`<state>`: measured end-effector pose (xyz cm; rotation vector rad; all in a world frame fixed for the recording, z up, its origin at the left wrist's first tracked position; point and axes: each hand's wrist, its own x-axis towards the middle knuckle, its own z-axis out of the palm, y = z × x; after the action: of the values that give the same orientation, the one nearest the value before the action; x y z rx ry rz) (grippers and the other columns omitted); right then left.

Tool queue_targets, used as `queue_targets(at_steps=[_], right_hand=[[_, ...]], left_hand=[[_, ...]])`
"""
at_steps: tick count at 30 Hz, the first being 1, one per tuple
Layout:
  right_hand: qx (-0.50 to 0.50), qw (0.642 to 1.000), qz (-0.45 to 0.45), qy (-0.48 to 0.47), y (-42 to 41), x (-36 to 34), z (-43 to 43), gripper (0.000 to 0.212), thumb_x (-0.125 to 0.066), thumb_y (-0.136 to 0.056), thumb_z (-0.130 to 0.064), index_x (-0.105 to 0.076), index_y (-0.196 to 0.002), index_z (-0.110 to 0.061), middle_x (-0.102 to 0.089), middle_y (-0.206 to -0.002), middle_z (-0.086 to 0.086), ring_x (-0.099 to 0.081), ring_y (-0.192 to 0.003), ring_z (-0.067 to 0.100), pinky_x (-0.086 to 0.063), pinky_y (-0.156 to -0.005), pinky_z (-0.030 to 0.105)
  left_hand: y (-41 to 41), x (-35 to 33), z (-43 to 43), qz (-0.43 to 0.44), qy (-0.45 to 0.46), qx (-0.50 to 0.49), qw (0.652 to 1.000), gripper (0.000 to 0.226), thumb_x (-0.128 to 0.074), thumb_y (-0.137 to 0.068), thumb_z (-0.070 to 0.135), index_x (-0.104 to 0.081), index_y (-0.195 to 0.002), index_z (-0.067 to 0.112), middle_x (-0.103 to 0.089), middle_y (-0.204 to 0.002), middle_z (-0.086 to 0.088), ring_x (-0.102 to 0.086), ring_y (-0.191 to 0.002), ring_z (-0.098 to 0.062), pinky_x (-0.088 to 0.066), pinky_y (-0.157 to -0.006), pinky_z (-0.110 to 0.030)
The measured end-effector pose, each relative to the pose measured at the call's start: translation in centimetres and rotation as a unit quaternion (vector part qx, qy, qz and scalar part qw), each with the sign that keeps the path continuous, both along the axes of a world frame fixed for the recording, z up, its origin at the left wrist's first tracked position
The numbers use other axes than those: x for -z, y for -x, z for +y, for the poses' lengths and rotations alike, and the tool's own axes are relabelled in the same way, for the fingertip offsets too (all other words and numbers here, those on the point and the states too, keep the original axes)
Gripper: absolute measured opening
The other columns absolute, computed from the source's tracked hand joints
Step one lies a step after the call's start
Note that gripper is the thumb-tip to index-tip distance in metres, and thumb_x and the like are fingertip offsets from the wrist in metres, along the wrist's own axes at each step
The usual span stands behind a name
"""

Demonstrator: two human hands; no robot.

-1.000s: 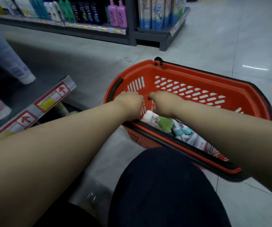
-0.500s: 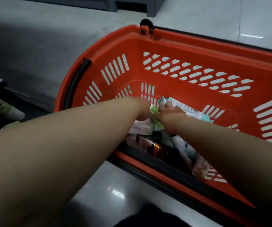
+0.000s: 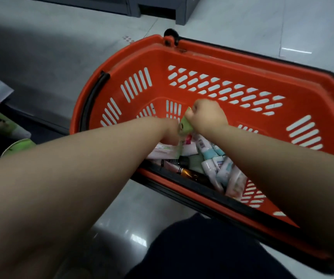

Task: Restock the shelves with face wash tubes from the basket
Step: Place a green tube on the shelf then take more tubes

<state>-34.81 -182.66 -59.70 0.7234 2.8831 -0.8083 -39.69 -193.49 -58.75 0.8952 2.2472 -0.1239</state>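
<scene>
Gripping a green tube [image 3: 186, 126], right hand [image 3: 209, 116] curls inside slotted orange plastic basket [image 3: 242, 63]; left hand [image 3: 171, 132] unclear.

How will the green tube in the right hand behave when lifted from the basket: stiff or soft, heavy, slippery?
Probably light: the right hand grips the green tube in one plain fist. Its plastic body looks soft, so it may dent when squeezed. The smooth-looking surface could slip, so a firm grip seems wise.
</scene>
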Motion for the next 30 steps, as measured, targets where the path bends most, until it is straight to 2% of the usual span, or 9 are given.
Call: queue_targets(at_steps=[4,6,9,12,15,19,22,26,30], right_hand=[[0.077,0.981,0.093,0.150,0.0,-5.5,-2.4,0.035,-0.048,-0.086,-0.023,-0.043,-0.054,-0.012,-0.051,-0.054,0.004,-0.049,-0.052,0.019,-0.040,-0.051,0.026],[0.069,0.966,0.116,0.220,0.1,-8.0,-4.3,0.038,-0.047,-0.089,-0.028,-0.049,-0.055,-0.010,-0.063,-0.062,0.012,-0.062,-0.062,0.028,-0.055,-0.066,0.036],[0.018,0.964,0.145,0.221,0.3,-11.4,-7.4,0.033,-0.044,-0.094,-0.035,-0.056,-0.078,-0.009,-0.064,-0.089,0.016,-0.062,-0.087,0.030,-0.051,-0.088,0.041],[-0.031,0.964,0.204,0.165,0.2,-14.5,-10.4,0.021,-0.046,-0.096,-0.028,-0.054,-0.106,-0.011,-0.059,-0.107,0.008,-0.054,-0.099,0.021,-0.038,-0.083,0.024],[-0.092,0.954,0.230,0.168,-0.2,-16.6,-13.7,0.034,-0.050,-0.094,-0.022,-0.050,-0.127,-0.013,-0.056,-0.123,0.013,-0.055,-0.110,0.023,-0.040,-0.090,0.024],[-0.181,0.939,0.203,0.211,-0.9,-18.1,-18.5,0.035,-0.052,-0.094,-0.012,-0.051,-0.129,-0.010,-0.061,-0.113,0.010,-0.056,-0.094,0.018,-0.046,-0.082,0.026],[-0.214,0.933,0.195,0.212,-0.8,-18.0,-21.8,0.041,-0.057,-0.090,-0.008,-0.047,-0.130,-0.007,-0.061,-0.116,0.015,-0.059,-0.101,0.024,-0.049,-0.090,0.032],[-0.234,0.945,0.195,0.121,0.3,-16.8,-24.6,0.036,-0.064,-0.086,-0.013,-0.048,-0.117,-0.006,-0.061,-0.112,0.014,-0.057,-0.104,0.027,-0.044,-0.086,0.032],[-0.278,0.949,0.151,-0.014,1.7,-14.9,-25.1,0.035,-0.067,-0.083,-0.021,-0.051,-0.112,-0.010,-0.063,-0.107,0.014,-0.058,-0.098,0.031,-0.042,-0.075,0.033]], left_hand=[[-1.9,-3.6,-1.9,0.017,-0.192,-0.084,0.978,0.019,-0.061,-0.088,0.025,-0.054,-0.101,0.012,-0.055,-0.085,-0.001,-0.056,-0.090,-0.021,-0.039,-0.072,-0.027],[-2.3,-4.8,-3.7,0.046,-0.286,-0.179,0.940,0.015,-0.055,-0.086,0.017,-0.060,-0.096,0.008,-0.065,-0.089,-0.003,-0.061,-0.090,-0.021,-0.045,-0.074,-0.029],[-3.7,-7.3,-6.3,0.112,-0.421,-0.262,0.861,0.016,-0.053,-0.088,0.014,-0.062,-0.101,0.009,-0.066,-0.093,-0.004,-0.060,-0.088,-0.018,-0.037,-0.065,-0.022],[-4.6,-10.0,-9.2,0.153,-0.506,-0.343,0.777,0.020,-0.054,-0.089,0.023,-0.063,-0.103,0.010,-0.068,-0.092,-0.005,-0.064,-0.092,-0.021,-0.038,-0.066,-0.022],[-4.8,-12.6,-13.3,0.182,-0.535,-0.389,0.727,0.022,-0.056,-0.086,0.029,-0.063,-0.098,0.012,-0.066,-0.087,0.000,-0.065,-0.088,-0.021,-0.043,-0.066,-0.025],[-5.7,-14.7,-19.4,0.226,-0.522,-0.364,0.738,0.020,-0.060,-0.087,0.021,-0.064,-0.104,0.011,-0.064,-0.089,0.002,-0.062,-0.084,-0.013,-0.042,-0.062,-0.016],[-6.1,-15.0,-23.2,0.260,-0.487,-0.365,0.750,0.014,-0.066,-0.082,0.015,-0.068,-0.095,0.009,-0.064,-0.084,0.002,-0.059,-0.078,-0.011,-0.038,-0.056,-0.010],[-5.7,-14.4,-26.3,0.253,-0.459,-0.399,0.752,0.016,-0.071,-0.077,0.013,-0.063,-0.086,0.022,-0.063,-0.076,0.005,-0.060,-0.077,-0.015,-0.041,-0.065,-0.023],[-4.3,-12.8,-28.1,0.268,-0.376,-0.372,0.805,0.023,-0.068,-0.081,0.016,-0.048,-0.071,0.022,-0.048,-0.064,0.012,-0.047,-0.064,-0.010,-0.030,-0.052,-0.021]])
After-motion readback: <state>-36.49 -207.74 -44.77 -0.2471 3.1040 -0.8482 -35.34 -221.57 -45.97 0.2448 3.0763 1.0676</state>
